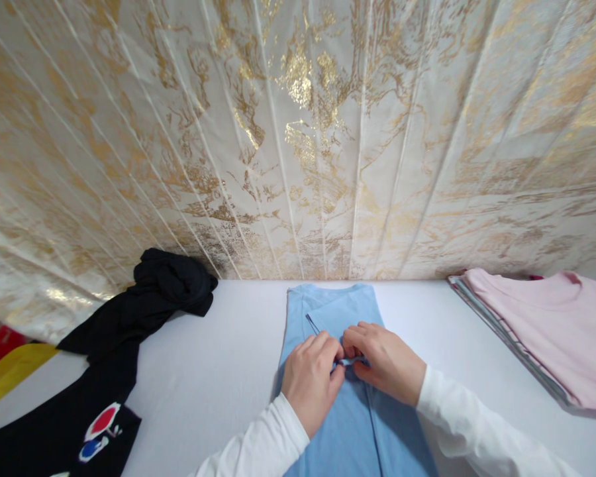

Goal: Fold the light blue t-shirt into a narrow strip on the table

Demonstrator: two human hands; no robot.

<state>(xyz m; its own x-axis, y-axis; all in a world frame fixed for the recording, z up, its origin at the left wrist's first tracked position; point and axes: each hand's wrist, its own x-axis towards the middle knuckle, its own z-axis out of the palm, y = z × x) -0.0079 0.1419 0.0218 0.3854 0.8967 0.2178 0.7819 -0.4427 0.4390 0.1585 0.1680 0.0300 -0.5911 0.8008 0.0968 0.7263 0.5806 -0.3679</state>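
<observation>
A light blue shirt (328, 311) lies folded into a long narrow strip on the white table (218, 358), its collar end toward the wall. My left hand (310, 381) and my right hand (385, 361) meet over the middle of the strip, fingertips touching. Both pinch a small fold of the blue fabric where a sleeve edge crosses the centre. White long sleeves cover both my forearms.
A black garment (129, 324) with a red and blue print sprawls at the left. A stack of folded clothes with a pink shirt (546, 324) on top sits at the right. A gold-and-white patterned wall (298, 132) rises behind. Red and yellow cloth (4, 371) shows at far left.
</observation>
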